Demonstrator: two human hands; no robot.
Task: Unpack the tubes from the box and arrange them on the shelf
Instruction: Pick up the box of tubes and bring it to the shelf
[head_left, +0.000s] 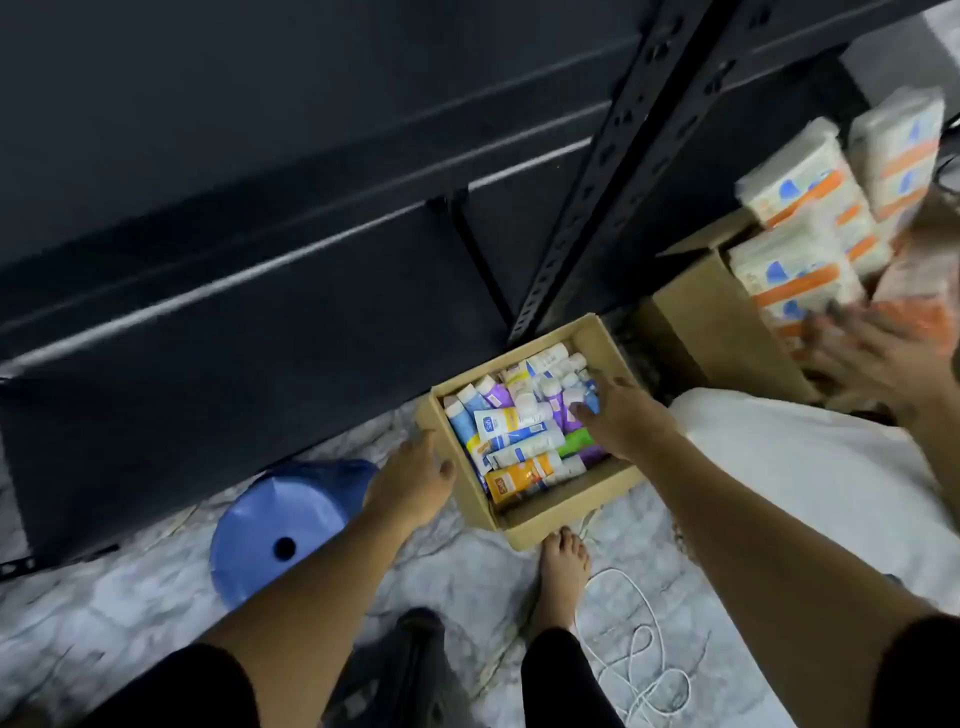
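Standing over marble floor (130, 613), we note a bare foot (563, 571) touching the box (550, 519) near corner and a white cable (639, 654) beside it. The left hand (410, 488) rests against the box's left wall, fingers relaxed. The right hand (618, 421) reaches down among the tubes (519, 431); whether it grips one, we cannot tell. Beyond stands the black shelf (260, 291).
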